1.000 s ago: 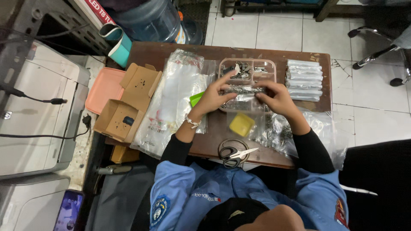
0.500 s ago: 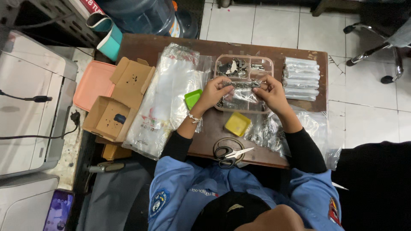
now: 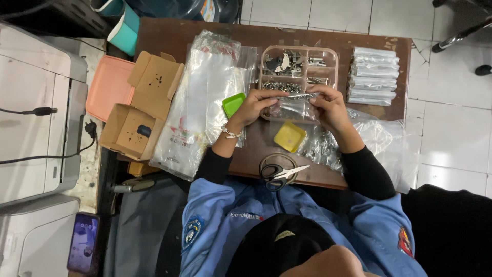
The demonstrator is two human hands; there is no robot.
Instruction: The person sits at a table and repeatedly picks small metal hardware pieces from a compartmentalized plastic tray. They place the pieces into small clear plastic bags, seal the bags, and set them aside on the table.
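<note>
both hands pinch a small clear bag [image 3: 296, 97] by its top edge, the left hand [image 3: 254, 106] on one end and the right hand [image 3: 328, 105] on the other, just over the near side of a pink tray [image 3: 297, 82] full of little metal parts in the middle of the brown table [image 3: 169, 38]. a green dish [image 3: 232, 104], a yellow dish [image 3: 289, 136] and scissors [image 3: 279, 172] sit near the near edge, open cardboard boxes [image 3: 141, 102] hang off the left edge, and silver packets [image 3: 372, 76] are stacked by the far right corner. the table stands on a white tile floor [image 3: 451, 113], with a white machine [image 3: 33, 123] beside it.
</note>
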